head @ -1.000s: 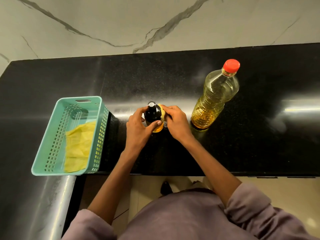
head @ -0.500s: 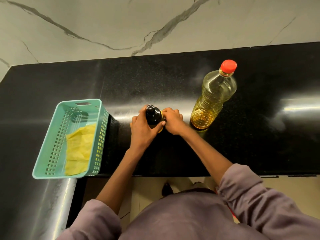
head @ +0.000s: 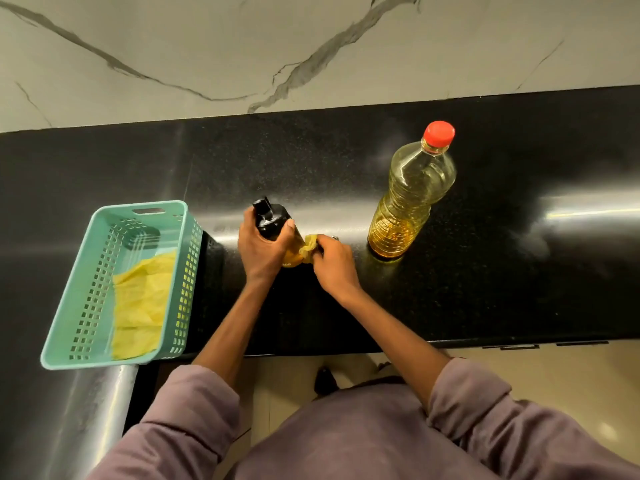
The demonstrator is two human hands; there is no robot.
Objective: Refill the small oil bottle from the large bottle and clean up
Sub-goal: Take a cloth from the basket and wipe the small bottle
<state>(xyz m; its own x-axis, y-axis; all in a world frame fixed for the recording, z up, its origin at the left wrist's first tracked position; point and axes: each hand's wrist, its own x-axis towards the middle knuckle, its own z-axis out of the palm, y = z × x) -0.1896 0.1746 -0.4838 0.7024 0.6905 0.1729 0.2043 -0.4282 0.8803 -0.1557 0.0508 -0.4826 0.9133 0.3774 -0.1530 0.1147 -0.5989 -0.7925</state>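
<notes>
1. Head view: our left hand (head: 265, 245) grips the small oil bottle (head: 273, 225), tilted, left of the large bottle (head: 412, 192) — an oily grip could let it slip onto the counter (head: 502, 271).
2. Our right hand (head: 334, 261) pinches a yellow cloth (head: 308, 247) against its side; a hard wipe may knock it over.
3. Left of the large bottle, the basket (head: 86, 282) overhangs the counter edge — an elbow could tip it.

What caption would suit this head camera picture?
Left hand grips the small dark bottle while the right hand wipes it with a yellow cloth.
</notes>
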